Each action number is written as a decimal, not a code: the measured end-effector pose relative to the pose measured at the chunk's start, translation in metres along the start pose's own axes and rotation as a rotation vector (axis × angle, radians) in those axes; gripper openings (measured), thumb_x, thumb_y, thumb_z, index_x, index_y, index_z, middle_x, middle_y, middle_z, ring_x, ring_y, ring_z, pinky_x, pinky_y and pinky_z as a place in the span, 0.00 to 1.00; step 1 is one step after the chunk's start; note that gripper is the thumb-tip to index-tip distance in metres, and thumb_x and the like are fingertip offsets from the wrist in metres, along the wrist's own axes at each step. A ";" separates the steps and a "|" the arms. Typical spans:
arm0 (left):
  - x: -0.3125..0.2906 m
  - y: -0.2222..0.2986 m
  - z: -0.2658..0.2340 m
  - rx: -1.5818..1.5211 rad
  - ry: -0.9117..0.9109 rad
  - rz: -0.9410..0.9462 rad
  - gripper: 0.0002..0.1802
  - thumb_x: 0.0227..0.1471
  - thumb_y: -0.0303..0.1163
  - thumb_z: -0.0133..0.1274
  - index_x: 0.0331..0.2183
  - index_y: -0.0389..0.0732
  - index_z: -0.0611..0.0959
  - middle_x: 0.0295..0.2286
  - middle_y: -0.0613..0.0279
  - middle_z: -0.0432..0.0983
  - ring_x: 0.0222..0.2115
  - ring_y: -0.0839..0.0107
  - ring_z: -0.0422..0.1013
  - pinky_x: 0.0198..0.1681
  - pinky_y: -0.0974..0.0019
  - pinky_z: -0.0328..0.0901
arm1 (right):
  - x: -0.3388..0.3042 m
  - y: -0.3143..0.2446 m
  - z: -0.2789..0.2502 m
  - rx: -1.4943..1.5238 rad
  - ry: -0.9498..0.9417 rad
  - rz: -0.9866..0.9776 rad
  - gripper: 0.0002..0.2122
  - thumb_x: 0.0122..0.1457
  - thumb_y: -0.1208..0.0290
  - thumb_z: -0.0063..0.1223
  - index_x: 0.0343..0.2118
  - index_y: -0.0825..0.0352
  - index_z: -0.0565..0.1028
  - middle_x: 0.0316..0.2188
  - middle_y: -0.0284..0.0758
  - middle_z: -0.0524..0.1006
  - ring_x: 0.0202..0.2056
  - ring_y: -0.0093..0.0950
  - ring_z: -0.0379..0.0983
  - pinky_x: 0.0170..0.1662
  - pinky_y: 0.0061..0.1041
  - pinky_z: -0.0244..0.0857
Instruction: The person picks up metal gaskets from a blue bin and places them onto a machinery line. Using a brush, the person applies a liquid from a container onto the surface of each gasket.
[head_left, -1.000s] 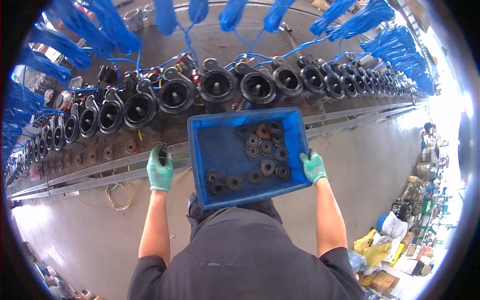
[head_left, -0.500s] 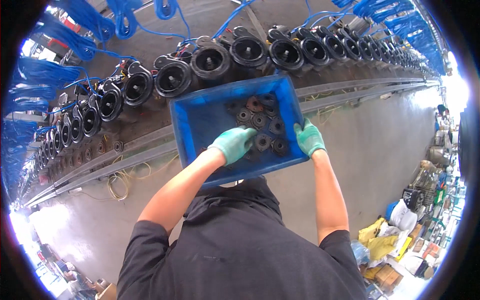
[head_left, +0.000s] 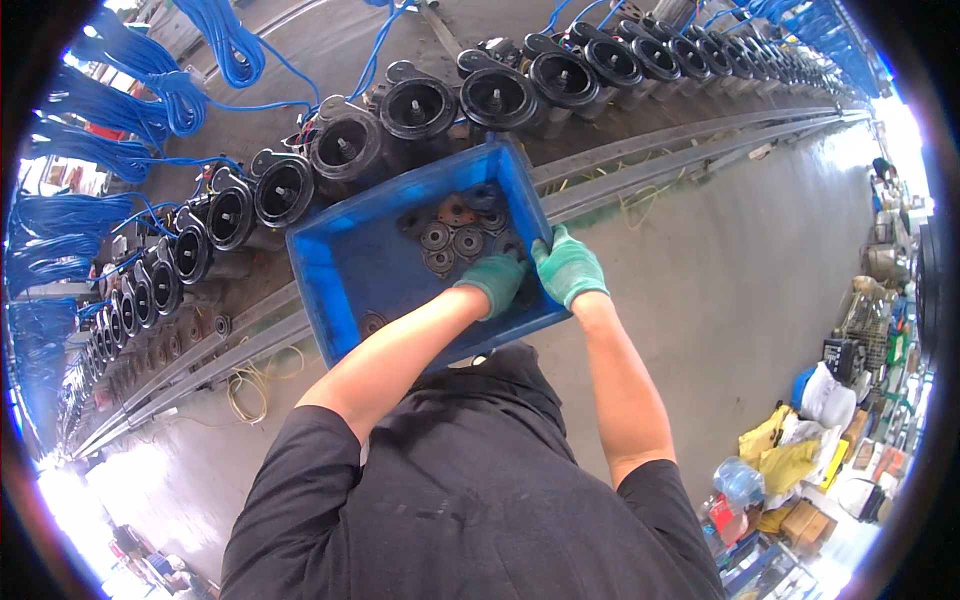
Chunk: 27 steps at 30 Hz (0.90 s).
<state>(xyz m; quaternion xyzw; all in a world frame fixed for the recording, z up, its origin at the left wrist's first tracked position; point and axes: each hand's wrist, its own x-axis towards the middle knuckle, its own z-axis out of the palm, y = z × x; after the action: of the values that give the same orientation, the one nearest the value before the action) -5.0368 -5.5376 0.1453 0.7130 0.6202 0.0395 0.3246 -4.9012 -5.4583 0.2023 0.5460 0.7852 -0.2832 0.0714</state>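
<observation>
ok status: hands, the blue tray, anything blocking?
Left hand inside blue tray, on the round dark parts. Right hand grips the tray's right rim. Row of black motor housings just beyond; nothing in the way.

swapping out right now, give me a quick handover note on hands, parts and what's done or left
Left hand: green glove, reaching into the blue tray, on the round dark parts; whether it has one in its grip cannot be seen.
Right hand: green glove, gripping the tray's near corner, holding it up.
Parts: a small heap in the tray's far right corner.
Ahead: a row of black motor housings with blue cables.
Done or left: parts remain in the tray.
</observation>
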 end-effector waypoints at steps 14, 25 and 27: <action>-0.081 -0.008 -0.034 -0.527 0.235 -0.193 0.27 0.53 0.31 0.61 0.54 0.39 0.72 0.42 0.44 0.80 0.44 0.54 0.77 0.48 0.56 0.71 | 0.001 -0.010 -0.002 -0.023 -0.007 -0.001 0.25 0.64 0.53 0.44 0.55 0.69 0.70 0.45 0.58 0.77 0.49 0.55 0.74 0.53 0.49 0.67; -0.312 -0.158 -0.014 -1.844 1.196 -0.819 0.06 0.61 0.36 0.55 0.38 0.45 0.79 0.23 0.70 0.73 0.18 0.78 0.66 0.18 0.72 0.58 | 0.007 0.011 0.015 0.074 0.098 -0.089 0.20 0.67 0.57 0.46 0.51 0.69 0.73 0.44 0.55 0.79 0.47 0.56 0.74 0.50 0.48 0.67; -0.322 -0.215 0.014 -1.774 1.313 -0.928 0.06 0.61 0.38 0.54 0.34 0.48 0.78 0.21 0.71 0.72 0.15 0.77 0.65 0.15 0.71 0.54 | 0.013 0.018 0.019 0.058 0.106 -0.116 0.20 0.67 0.57 0.47 0.52 0.69 0.73 0.46 0.55 0.78 0.48 0.55 0.74 0.50 0.46 0.67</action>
<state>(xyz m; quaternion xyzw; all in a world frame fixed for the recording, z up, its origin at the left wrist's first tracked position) -5.2879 -5.8325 0.1356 -0.2077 0.6224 0.6890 0.3078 -4.8941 -5.4536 0.1744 0.5156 0.8097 -0.2803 -0.0025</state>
